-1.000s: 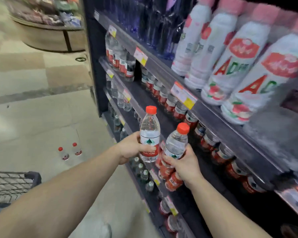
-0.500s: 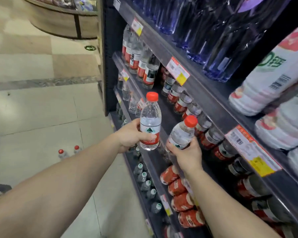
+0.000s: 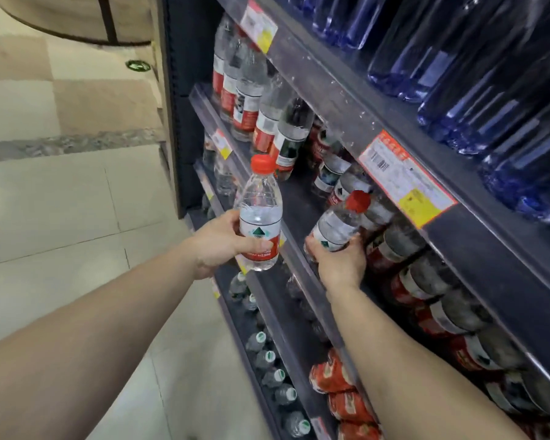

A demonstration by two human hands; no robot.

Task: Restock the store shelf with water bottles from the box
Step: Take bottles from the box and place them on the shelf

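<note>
My left hand grips a clear water bottle with a red cap and red-and-white label, held upright in front of the shelf edge. My right hand grips a second red-capped water bottle, tilted with its cap pointing into the middle shelf, close to the row of same-brand bottles lying there. The box is out of view.
Dark shelving fills the right side. Blue bottles stand on the top shelf, upright water bottles at the far end, green-capped bottles on the lowest shelf, red packs below my right arm. Price tags line the shelf edges. Tiled floor lies left.
My view has moved closer to the shelf. My right hand has pushed its bottle farther in towards the middle shelf and tilted it more. My left hand keeps its bottle upright.
</note>
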